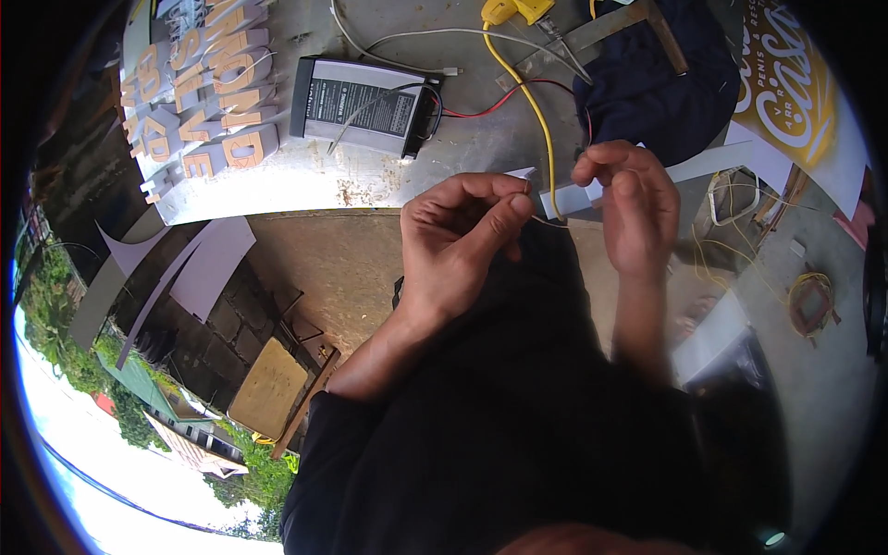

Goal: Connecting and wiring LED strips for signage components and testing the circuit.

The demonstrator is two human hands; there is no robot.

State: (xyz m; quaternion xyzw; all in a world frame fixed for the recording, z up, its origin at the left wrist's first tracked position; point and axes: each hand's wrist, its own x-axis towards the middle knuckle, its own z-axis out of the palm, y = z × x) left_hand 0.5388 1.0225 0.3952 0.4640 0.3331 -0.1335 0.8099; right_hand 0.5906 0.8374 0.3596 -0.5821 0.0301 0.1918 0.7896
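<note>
In the head view, the left hand (460, 242) is curled at the middle of the picture, its thumb and forefinger pinched on the end of a thin wire (548, 222) that runs as a pale, hair-fine strand across the gap to the right hand (631, 205). The right hand is raised beside it, its fingertips bunched and pinched on the upper part of the same wire, where a thin red lead (588, 125) comes down to the fingers. Between the two hands a yellow cable (539, 120) drops from a yellow tool (514, 9) at the top edge, curves down over the grey worktable (305, 190) and ends just beside the left thumb; whether the left fingers touch it cannot be told. A small white piece (524, 173) sticks up right at the left fingertips. On the table behind the hands lies a grey metal power supply box (363, 106) with red and black leads at its right end, and to its left stands a set of raised sign letters (208, 102) with orange-tan faces and pale sides. A dark blue cloth (657, 92) lies heaped at the upper right, next to a yellow and white printed banner (795, 83). Loose yellow wire coils (809, 296) lie on the floor at the right
</note>
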